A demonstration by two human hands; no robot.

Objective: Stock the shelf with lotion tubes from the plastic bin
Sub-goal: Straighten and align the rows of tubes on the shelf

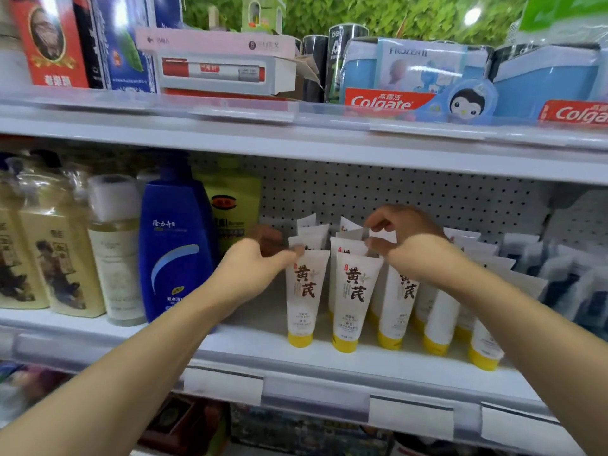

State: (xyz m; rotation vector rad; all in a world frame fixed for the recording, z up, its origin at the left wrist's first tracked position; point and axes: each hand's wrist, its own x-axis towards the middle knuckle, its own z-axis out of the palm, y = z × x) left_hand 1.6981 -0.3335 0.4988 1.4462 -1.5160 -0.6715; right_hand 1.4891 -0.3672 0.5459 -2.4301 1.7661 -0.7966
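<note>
Several white lotion tubes with yellow caps stand cap-down in rows on the middle shelf (329, 360). My left hand (253, 261) pinches the top edge of the front-left tube (304, 297). My right hand (408, 245) reaches over the rows, and its thumb and fingers pinch the top of a tube (383, 236) in a back row. Another front tube (353, 301) stands between the two hands. The plastic bin is out of view.
A blue bottle (174, 255), a yellow-green bottle (235, 209) and beige bottles (56, 258) stand left of the tubes. Dark-printed tubes (569, 278) fill the right. The upper shelf holds Colgate boxes (388, 102). A pegboard back wall (394, 192) lies behind.
</note>
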